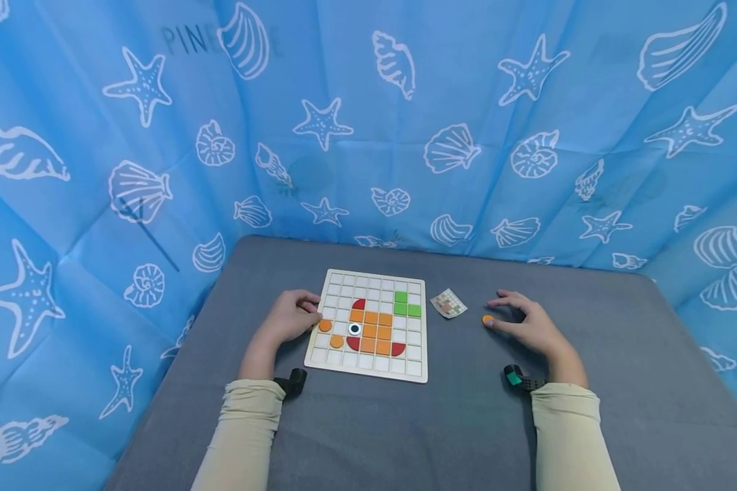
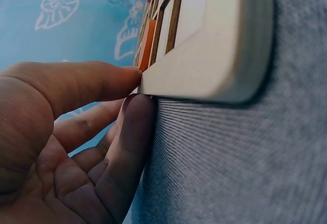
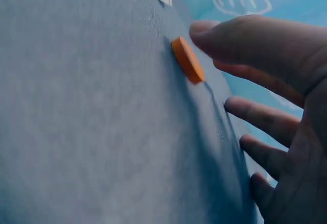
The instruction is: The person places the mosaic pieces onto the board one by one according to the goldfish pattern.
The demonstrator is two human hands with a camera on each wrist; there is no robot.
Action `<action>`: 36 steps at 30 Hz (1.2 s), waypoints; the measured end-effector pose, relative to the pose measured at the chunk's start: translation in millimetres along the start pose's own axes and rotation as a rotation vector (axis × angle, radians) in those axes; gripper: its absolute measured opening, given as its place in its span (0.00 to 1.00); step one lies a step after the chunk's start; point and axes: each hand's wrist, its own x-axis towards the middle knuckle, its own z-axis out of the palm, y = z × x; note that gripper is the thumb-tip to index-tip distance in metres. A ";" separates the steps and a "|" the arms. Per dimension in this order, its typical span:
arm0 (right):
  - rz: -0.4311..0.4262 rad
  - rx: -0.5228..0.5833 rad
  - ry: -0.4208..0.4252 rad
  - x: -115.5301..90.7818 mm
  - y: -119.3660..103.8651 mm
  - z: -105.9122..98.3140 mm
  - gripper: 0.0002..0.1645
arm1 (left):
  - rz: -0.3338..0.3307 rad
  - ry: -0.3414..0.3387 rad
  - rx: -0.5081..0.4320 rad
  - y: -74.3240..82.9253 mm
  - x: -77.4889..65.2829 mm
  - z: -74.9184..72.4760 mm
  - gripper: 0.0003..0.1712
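Note:
A square white grid board [image 1: 420, 368] lies on the grey table, bearing orange and green squares, red curved pieces and an eye tile [image 1: 355, 329]. Two orange discs, a left one [image 1: 325, 325] and a lower one [image 1: 337, 341], sit on its left side. My left hand [image 1: 292, 315] pinches the board's left edge; in the left wrist view, thumb and finger [image 2: 137, 119] meet at the rim. My right hand [image 1: 525, 326] is spread over the table at the right. Its thumb is close to a loose orange disc [image 3: 188, 60]; whether they touch, I cannot tell.
A small patterned paper card [image 1: 448, 303] lies between the board and my right hand. Behind the grey table [image 1: 405, 429] hangs a blue curtain [image 1: 368, 170] with white shells and starfish. Each wrist wears a black camera mount, including the right one [image 1: 522, 378].

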 end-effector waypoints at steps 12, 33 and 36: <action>0.026 0.030 -0.016 0.7 11.9 -0.7 0.27 | 0.005 0.008 0.007 3.1 -0.7 -1.2 0.21; -0.010 0.054 0.095 7.1 -8.6 8.0 0.23 | -0.005 -0.008 -0.014 1.6 -0.2 0.2 0.21; -0.062 0.085 0.128 17.3 -26.5 18.6 0.20 | -0.010 -0.004 -0.014 1.3 0.1 0.2 0.21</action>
